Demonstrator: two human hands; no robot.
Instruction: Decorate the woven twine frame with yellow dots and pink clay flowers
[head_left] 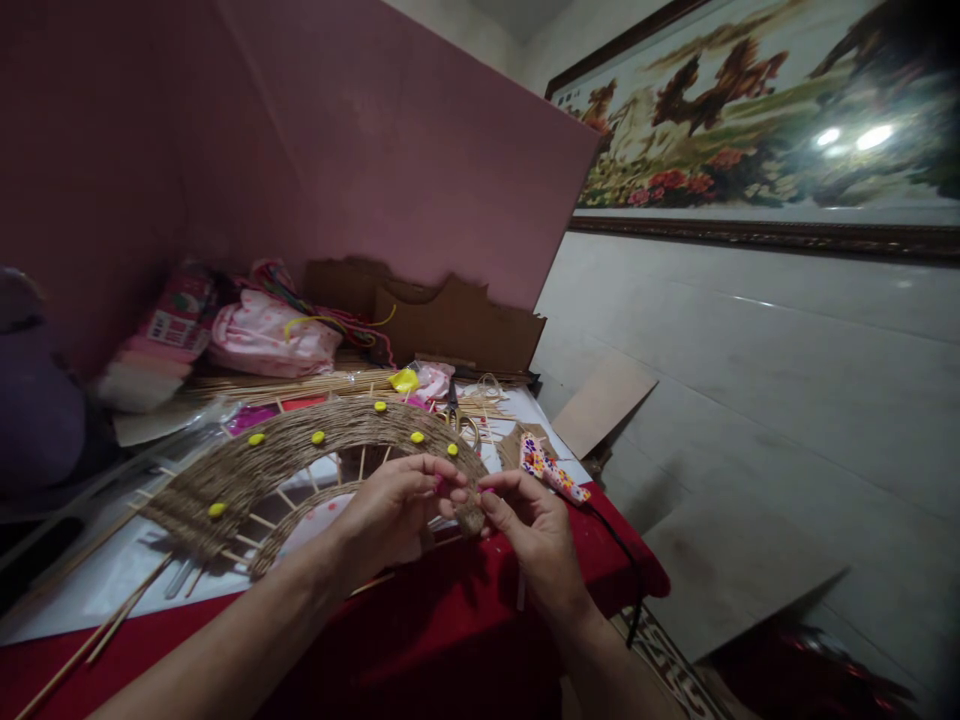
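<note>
A curved arch of woven brown twine (pixel 300 450) on thin wooden sticks, dotted with small yellow beads, lies on a white sheet over the red-covered table (pixel 420 620). My left hand (pixel 397 505) pinches the arch's right end, fingers closed on the twine. My right hand (pixel 529 530) meets it from the right, fingertips pinched on the same twine end (pixel 471 515). A colourful patterned tool with a black cord (pixel 551 470) lies just behind my right hand.
Loose bamboo sticks (pixel 300 385), pink bags (pixel 270 335), cardboard pieces (pixel 457 320) and scissors (pixel 454 410) crowd the table's back. A pink wall stands behind. The right side shows grey floor, a cardboard sheet (pixel 604 400) and a framed painting (pixel 757 120).
</note>
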